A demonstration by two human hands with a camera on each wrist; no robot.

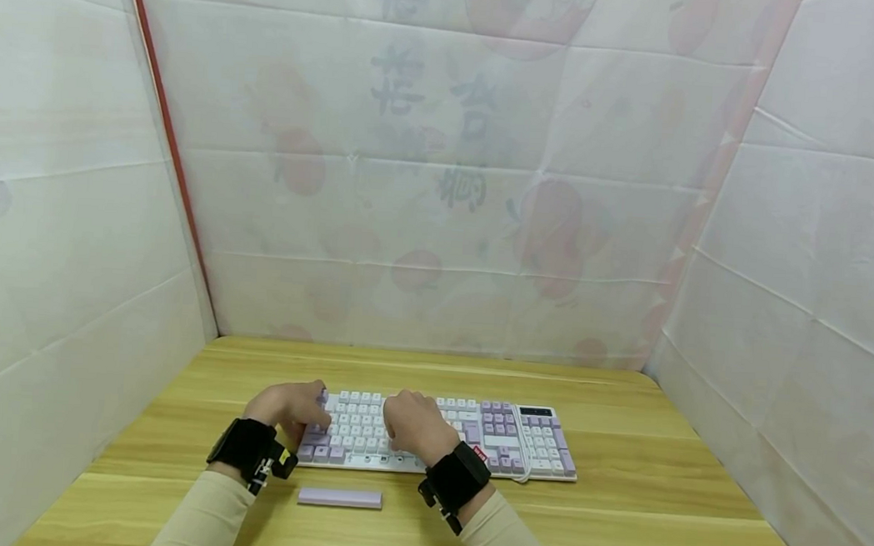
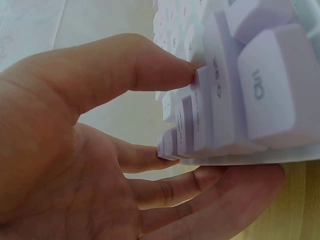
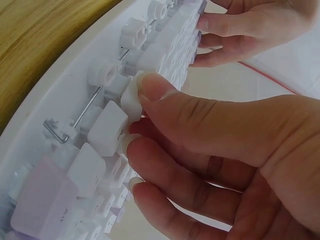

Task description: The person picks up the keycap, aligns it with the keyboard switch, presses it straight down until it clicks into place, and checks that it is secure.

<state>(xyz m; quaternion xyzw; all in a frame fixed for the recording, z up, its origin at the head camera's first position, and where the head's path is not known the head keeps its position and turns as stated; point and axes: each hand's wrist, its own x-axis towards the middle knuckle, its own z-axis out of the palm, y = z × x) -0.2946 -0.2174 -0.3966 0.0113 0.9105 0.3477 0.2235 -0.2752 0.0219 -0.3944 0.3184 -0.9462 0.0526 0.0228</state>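
Note:
A white and lilac keyboard [image 1: 357,421] lies on the wooden table. My left hand [image 1: 289,406] grips its left end; in the left wrist view the thumb [image 2: 165,70] presses on the keys near Caps Lock, with the other fingers along the side edge. Over the lower middle keys, my right hand [image 1: 418,426] pinches a white keycap [image 3: 131,102] in the bottom letter row between thumb and fingers. Beside it, the space bar's slot shows bare stems and a metal wire [image 3: 87,106]. A long lilac space bar keycap [image 1: 340,498] lies on the table before the keyboard.
A bundled white cable [image 1: 522,445] with a red tag [image 1: 480,453] lies across the keyboard's right part. The wooden table [image 1: 641,503] extends around it. White printed cloth walls [image 1: 440,223] enclose the back and both sides.

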